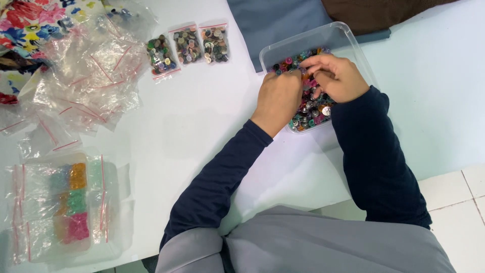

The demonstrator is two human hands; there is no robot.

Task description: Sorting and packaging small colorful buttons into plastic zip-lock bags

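A clear plastic tub [348,38] full of mixed coloured buttons [313,108] stands on the white table. Both my hands are inside it. My left hand [278,96] rests knuckles-up on the buttons with fingers curled under; what it holds is hidden. My right hand [336,76] reaches in from the right, its fingertips pinched together over the buttons near the tub's far side. Dark blue sleeves cover both forearms.
Three small sealed bags of buttons [188,46] lie in a row to the left of the tub. A heap of empty clear zip bags [91,71] sits further left. At the front left is a clear box [65,207] with coloured beads under bags. Grey-blue cloth [273,17] lies behind the tub.
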